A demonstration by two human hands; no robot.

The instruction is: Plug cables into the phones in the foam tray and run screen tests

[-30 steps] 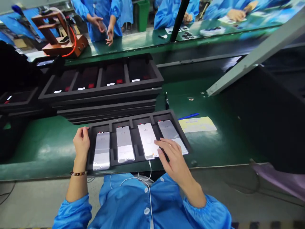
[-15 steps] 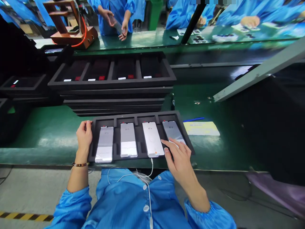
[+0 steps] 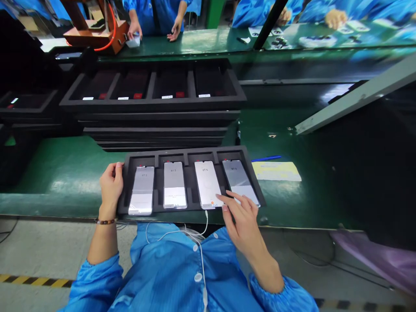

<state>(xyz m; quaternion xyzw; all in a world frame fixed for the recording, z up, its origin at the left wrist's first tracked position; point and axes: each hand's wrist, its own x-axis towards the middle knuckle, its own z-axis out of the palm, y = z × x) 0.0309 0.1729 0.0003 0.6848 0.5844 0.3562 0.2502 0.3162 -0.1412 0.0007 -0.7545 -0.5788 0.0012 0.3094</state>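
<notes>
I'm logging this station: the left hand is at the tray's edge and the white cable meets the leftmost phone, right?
Not the leftmost phone: the head view shows the white cable meeting the third phone from the left. The left hand is indeed at the edge of the tray.

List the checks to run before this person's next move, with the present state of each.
1. Left hand at the tray's left edge: ok.
2. One phone in each tray slot: ok, four.
3. All four screens lit: ok.
4. White cable fully seated in the third phone from the left: cannot tell; it meets the bottom edge.
5. Right hand clear of the view of the rightmost phone: not ok; fingers cover part.
</notes>
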